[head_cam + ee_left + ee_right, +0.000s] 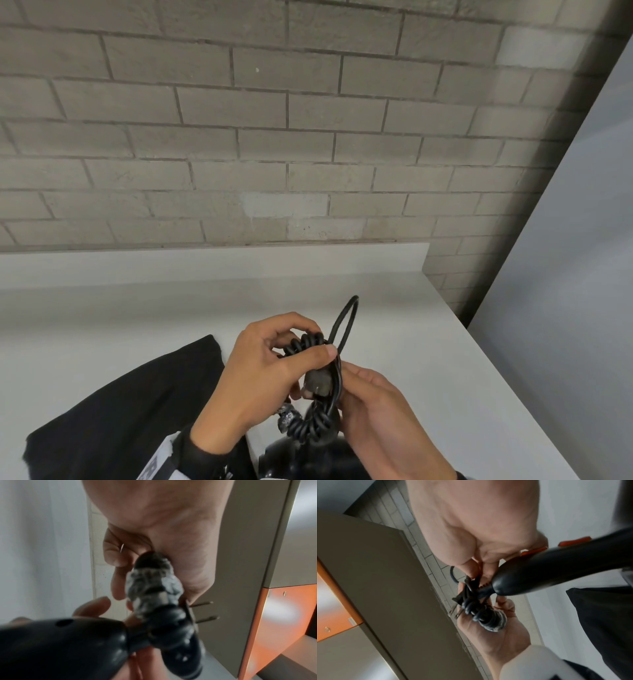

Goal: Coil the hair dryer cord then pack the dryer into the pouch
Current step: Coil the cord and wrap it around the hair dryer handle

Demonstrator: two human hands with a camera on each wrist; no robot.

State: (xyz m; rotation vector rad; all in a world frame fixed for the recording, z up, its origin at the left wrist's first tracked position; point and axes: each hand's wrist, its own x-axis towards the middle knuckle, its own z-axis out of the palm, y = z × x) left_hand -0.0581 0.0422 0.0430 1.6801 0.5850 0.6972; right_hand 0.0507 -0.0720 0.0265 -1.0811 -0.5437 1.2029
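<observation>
The black hair dryer (301,459) hangs low between my hands, its handle (539,573) with orange switches showing in the right wrist view. Its black spiral cord (308,342) is bunched up, with one loop (346,318) sticking up. My left hand (274,363) grips the bunched coils and the plug (318,385), thumb on top. The plug's two prongs (205,611) point out sideways. My right hand (373,401) holds the cord strands beside the plug, fingers curled round them. The black pouch (137,404) lies flat on the counter to the left.
The white counter (428,359) ends at a right edge close to my right hand. A grey brick wall (274,137) stands behind it, with a low white backsplash (205,263). A grey panel (565,274) rises at the right.
</observation>
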